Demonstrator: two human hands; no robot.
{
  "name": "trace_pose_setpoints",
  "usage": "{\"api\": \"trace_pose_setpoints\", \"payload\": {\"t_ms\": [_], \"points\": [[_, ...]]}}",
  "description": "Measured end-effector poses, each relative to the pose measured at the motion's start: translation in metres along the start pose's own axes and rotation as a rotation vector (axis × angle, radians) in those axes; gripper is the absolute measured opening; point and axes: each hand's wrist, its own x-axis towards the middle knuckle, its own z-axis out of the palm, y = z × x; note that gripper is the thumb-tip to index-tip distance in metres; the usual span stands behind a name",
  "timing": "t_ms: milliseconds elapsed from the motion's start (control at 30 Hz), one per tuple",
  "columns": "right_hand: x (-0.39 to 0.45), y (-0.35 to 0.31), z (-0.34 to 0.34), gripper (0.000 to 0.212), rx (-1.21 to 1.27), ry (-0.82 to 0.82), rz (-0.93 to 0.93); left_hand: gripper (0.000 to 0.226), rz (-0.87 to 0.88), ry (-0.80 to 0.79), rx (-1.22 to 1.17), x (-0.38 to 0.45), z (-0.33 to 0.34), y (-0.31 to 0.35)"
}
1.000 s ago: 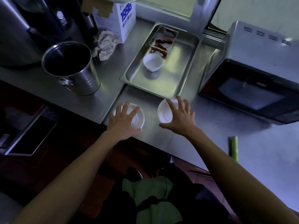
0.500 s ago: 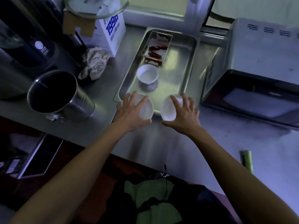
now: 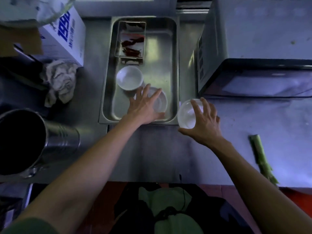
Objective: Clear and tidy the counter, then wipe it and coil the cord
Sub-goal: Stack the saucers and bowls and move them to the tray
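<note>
The left hand point(image 3: 143, 105) gripped a small white bowl point(image 3: 158, 102) from above inside the steel tray point(image 3: 174, 65); the right hand point(image 3: 202, 120) clasped another white bowl point(image 3: 185, 115) just beside the rim. Clearing seemed underway; next, lower and release both.

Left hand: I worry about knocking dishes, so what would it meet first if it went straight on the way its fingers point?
Probably the white bowl already in the steel tray, just beyond the left hand; depth is unclear.

Bare forearms, possibly dark-green sleeve point(image 3: 30, 225), green-black clothing point(image 3: 168, 208)
</note>
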Motion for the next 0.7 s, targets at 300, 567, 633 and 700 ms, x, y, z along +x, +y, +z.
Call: {"api": "trace_pose_setpoints", "payload": {"t_ms": [300,567,633,700], "points": [[-0.01,0.001,0.014,0.114,-0.029,0.015,0.114,0.104,0.086,-0.079,0.029,0.038,0.03,-0.012],[-0.01,-0.008,0.012,0.116,-0.027,0.014,0.127,0.108,0.097,-0.104,0.074,0.054,0.047,-0.017],[-0.009,-0.011,0.011,0.116,-0.022,0.019,0.114,0.108,0.092,-0.116,0.058,0.054,0.048,-0.018],[-0.006,-0.016,0.009,0.116,-0.016,0.025,0.097,0.106,0.096,-0.11,0.042,0.051,0.047,-0.02]]}}
